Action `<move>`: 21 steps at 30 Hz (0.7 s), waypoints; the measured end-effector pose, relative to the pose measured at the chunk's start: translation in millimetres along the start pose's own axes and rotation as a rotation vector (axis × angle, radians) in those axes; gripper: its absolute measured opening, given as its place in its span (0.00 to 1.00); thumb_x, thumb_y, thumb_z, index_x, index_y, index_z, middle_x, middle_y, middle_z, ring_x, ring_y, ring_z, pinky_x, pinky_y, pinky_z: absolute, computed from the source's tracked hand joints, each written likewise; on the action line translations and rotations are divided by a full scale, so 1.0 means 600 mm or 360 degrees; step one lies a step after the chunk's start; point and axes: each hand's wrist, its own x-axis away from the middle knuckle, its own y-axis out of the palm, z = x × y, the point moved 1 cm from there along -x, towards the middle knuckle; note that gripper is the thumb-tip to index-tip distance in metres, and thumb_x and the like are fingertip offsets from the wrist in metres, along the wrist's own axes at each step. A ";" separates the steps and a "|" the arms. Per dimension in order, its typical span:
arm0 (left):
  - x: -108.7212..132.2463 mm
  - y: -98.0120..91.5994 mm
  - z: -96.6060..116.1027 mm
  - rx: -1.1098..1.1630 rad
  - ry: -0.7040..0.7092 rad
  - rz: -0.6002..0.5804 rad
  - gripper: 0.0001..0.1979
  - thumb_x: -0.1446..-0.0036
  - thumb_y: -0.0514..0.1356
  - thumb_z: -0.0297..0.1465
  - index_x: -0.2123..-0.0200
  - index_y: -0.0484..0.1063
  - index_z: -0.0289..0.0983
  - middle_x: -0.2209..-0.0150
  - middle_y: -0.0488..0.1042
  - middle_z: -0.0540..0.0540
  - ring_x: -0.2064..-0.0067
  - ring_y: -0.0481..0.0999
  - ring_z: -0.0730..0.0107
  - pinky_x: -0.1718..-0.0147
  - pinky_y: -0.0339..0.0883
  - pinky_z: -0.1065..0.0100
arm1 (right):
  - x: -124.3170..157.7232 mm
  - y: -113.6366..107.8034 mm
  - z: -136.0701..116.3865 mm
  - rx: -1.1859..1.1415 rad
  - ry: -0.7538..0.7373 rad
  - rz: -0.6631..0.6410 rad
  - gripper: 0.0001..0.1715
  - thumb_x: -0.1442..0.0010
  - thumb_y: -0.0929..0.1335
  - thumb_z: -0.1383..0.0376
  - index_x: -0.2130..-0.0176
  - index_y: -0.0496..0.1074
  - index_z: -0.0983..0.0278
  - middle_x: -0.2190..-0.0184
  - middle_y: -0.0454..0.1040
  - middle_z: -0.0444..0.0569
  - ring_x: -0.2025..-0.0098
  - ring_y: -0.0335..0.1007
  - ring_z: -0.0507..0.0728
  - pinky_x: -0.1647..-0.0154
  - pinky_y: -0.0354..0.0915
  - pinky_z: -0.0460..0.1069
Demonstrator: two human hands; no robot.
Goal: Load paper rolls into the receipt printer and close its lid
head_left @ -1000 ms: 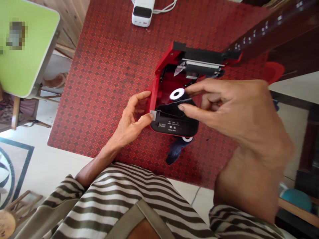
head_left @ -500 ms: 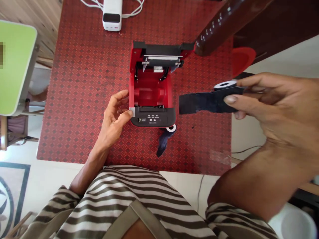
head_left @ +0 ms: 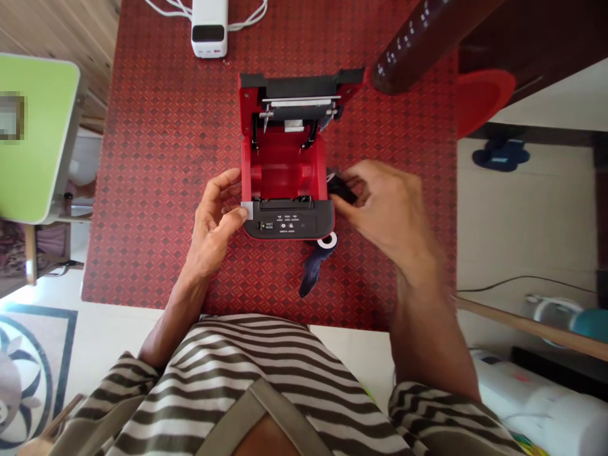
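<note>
A small red and black label printer (head_left: 289, 218) stands on the table with its lid (head_left: 304, 88) raised, the red bay inside bare. My left hand (head_left: 213, 221) grips its left front corner, thumb on the grey patch and fingers along the side wall. On the opposite side, my right hand (head_left: 384, 202) holds a black ribbon roll (head_left: 341, 189) against or just beside the printer's right wall; part of the roll is hidden by the fingers. A second dark ribbon roll (head_left: 313, 269) with a white core lies in front of the printer, its loose tail pointing toward me.
A white power bank (head_left: 209, 38) with white cables sits at the back left of the red patterned table (head_left: 156, 190). A dark shiny cylinder (head_left: 403, 60) slants in at the back right, near a red round edge (head_left: 489, 98). A green table (head_left: 42, 158) stands to the left.
My right hand has come left and down from the right edge, bringing the black ribbon roll to the printer's right side. My left hand has stayed on the printer's corner.
</note>
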 end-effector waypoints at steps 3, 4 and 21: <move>0.000 -0.002 0.000 -0.0034 0.0019 -0.0020 0.35 0.26 0.80 0.59 0.24 0.81 0.59 0.24 0.86 0.44 0.22 0.86 0.38 0.29 0.87 0.39 | 0.003 0.024 0.011 -0.0035 -0.0059 -0.0147 0.03 0.30 0.78 0.59 0.57 0.82 0.53 0.57 0.90 0.54 0.58 0.87 0.70 0.52 0.80 0.64; 0.001 -0.003 0.000 -0.0041 0.0020 -0.0024 0.34 0.26 0.79 0.59 0.24 0.81 0.60 0.24 0.86 0.44 0.22 0.86 0.38 0.29 0.87 0.39 | 0.003 0.026 0.016 -0.0047 -0.0071 -0.0191 0.04 0.28 0.78 0.58 0.57 0.83 0.53 0.58 0.90 0.54 0.58 0.87 0.70 0.52 0.80 0.65; -0.009 -0.006 0.003 0.0028 0.0073 0.0052 0.34 0.30 0.81 0.56 0.26 0.87 0.54 0.28 0.90 0.45 0.25 0.89 0.42 0.23 0.85 0.41 | -0.006 0.018 0.058 -0.0181 -0.0069 -0.0252 0.11 0.27 0.81 0.53 0.49 0.93 0.52 0.50 0.94 0.54 0.53 0.88 0.71 0.41 0.83 0.69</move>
